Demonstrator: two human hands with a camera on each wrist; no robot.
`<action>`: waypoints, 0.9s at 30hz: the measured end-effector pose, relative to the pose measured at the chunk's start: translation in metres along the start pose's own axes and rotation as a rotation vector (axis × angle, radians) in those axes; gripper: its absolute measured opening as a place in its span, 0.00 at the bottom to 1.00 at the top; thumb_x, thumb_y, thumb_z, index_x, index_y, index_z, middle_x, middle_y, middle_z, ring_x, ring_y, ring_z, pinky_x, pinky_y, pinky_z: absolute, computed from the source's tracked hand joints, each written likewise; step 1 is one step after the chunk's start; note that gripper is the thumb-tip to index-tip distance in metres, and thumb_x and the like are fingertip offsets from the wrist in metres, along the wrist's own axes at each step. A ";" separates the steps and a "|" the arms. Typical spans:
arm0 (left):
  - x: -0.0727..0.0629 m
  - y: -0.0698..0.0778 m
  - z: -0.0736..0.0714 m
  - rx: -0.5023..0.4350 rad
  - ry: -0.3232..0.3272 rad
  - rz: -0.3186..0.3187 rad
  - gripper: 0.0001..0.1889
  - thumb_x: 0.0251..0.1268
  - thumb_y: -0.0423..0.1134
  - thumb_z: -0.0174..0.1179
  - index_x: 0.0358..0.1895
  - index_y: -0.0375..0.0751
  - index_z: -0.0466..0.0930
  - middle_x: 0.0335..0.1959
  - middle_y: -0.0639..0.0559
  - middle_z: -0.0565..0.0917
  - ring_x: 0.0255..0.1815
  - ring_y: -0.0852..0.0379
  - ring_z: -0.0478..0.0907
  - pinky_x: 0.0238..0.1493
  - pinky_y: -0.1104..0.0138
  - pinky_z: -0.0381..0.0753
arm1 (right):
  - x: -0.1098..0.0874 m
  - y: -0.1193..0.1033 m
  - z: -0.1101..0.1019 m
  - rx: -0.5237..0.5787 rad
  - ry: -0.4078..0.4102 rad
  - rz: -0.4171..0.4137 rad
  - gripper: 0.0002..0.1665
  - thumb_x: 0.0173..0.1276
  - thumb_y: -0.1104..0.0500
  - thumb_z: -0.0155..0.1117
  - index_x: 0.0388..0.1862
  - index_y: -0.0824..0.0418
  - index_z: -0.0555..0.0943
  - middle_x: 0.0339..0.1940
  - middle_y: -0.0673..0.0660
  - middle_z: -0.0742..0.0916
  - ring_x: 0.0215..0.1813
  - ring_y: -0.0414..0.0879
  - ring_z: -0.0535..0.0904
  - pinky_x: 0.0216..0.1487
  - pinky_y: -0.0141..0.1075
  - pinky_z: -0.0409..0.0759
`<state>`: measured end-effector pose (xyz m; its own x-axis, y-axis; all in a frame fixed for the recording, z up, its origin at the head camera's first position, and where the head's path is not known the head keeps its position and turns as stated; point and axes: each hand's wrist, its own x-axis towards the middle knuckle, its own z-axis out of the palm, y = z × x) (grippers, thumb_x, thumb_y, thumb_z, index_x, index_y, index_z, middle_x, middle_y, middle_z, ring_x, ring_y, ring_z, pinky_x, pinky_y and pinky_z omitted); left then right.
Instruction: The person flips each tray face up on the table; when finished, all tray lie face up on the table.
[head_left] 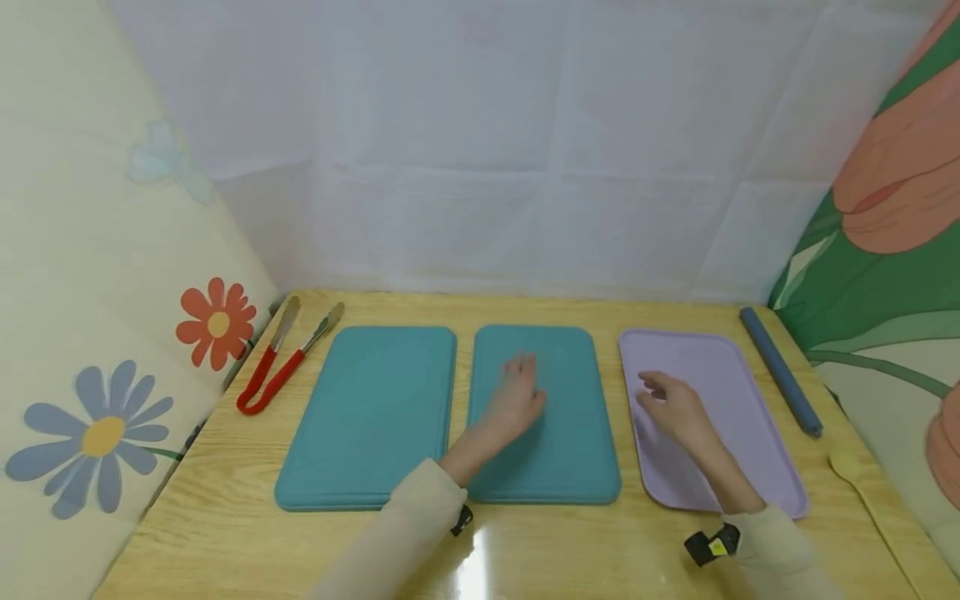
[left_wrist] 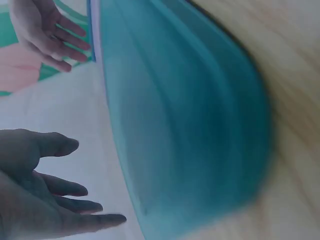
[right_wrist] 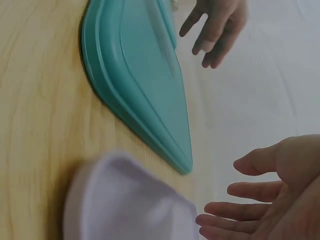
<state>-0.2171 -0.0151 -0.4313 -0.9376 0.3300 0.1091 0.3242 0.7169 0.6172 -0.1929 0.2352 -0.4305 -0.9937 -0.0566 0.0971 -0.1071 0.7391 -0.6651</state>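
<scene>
My left hand [head_left: 513, 402] hovers over the middle teal tray [head_left: 566, 458], slightly blurred, with nothing in it. In the left wrist view its fingers [left_wrist: 95, 220] are extended and spread apart. Above the purple tray [head_left: 738, 400] is my right hand [head_left: 675, 407], also holding nothing. The right wrist view shows its thumb and fingers [right_wrist: 235, 211] reaching out loosely, apart from the tray's rim. A second teal tray [head_left: 375, 417] lies to the left of the middle one. Both teal trays have rounded corners and a stepped edge.
Red-handled tongs [head_left: 277, 375] lie spread at the table's back left. A dark blue-grey rod [head_left: 782, 372] lies right of the purple tray, with a yellow long-handled spoon [head_left: 862, 492] nearer the front. White cloth [head_left: 480, 167] hangs behind the wooden table [head_left: 225, 508]; flowered cloths flank it.
</scene>
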 end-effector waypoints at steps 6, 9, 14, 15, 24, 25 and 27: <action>-0.013 -0.033 -0.013 0.112 -0.028 -0.183 0.31 0.68 0.34 0.57 0.69 0.22 0.57 0.71 0.25 0.55 0.70 0.25 0.51 0.65 0.43 0.63 | 0.004 -0.016 0.023 0.061 -0.073 0.019 0.28 0.70 0.63 0.55 0.65 0.77 0.67 0.58 0.78 0.76 0.56 0.69 0.76 0.55 0.55 0.77; -0.018 -0.039 -0.015 0.110 -0.048 -0.202 0.32 0.69 0.34 0.56 0.69 0.20 0.57 0.71 0.23 0.54 0.69 0.25 0.54 0.65 0.44 0.63 | 0.008 -0.023 0.034 0.066 -0.116 0.054 0.30 0.72 0.61 0.54 0.68 0.75 0.63 0.61 0.79 0.73 0.61 0.70 0.72 0.57 0.57 0.74; -0.023 -0.045 -0.014 0.094 -0.039 -0.200 0.30 0.68 0.33 0.57 0.66 0.18 0.59 0.68 0.20 0.55 0.69 0.27 0.57 0.66 0.46 0.64 | 0.011 -0.030 0.051 0.032 -0.175 0.090 0.34 0.72 0.60 0.53 0.70 0.76 0.59 0.66 0.78 0.68 0.67 0.70 0.65 0.63 0.58 0.68; -0.024 -0.046 -0.014 0.095 -0.028 -0.196 0.29 0.67 0.33 0.57 0.65 0.18 0.61 0.68 0.19 0.56 0.68 0.28 0.58 0.65 0.46 0.65 | 0.012 -0.031 0.053 0.024 -0.175 0.089 0.34 0.72 0.60 0.53 0.70 0.77 0.59 0.67 0.77 0.68 0.68 0.69 0.64 0.64 0.58 0.66; -0.028 -0.045 -0.018 0.108 -0.016 -0.211 0.26 0.66 0.32 0.58 0.61 0.16 0.65 0.64 0.17 0.61 0.67 0.29 0.62 0.64 0.48 0.68 | 0.016 -0.036 0.066 -0.069 -0.158 0.087 0.35 0.69 0.59 0.56 0.69 0.77 0.62 0.65 0.76 0.71 0.66 0.70 0.66 0.63 0.58 0.67; -0.028 -0.045 -0.018 0.109 -0.015 -0.204 0.25 0.66 0.32 0.57 0.60 0.15 0.66 0.63 0.16 0.61 0.66 0.29 0.63 0.62 0.48 0.69 | 0.016 -0.037 0.066 -0.076 -0.163 0.094 0.35 0.69 0.59 0.56 0.69 0.76 0.62 0.65 0.76 0.71 0.65 0.71 0.66 0.63 0.59 0.68; -0.027 -0.046 -0.019 0.115 -0.006 -0.187 0.24 0.65 0.31 0.57 0.58 0.15 0.68 0.61 0.16 0.64 0.63 0.29 0.67 0.59 0.47 0.73 | 0.017 -0.040 0.067 -0.077 -0.164 0.101 0.34 0.69 0.58 0.56 0.69 0.76 0.62 0.64 0.76 0.72 0.65 0.72 0.65 0.62 0.60 0.68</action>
<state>-0.2092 -0.0690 -0.4479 -0.9821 0.1881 -0.0032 0.1574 0.8310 0.5336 -0.2076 0.1602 -0.4521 -0.9922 -0.0834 -0.0926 -0.0103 0.7953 -0.6061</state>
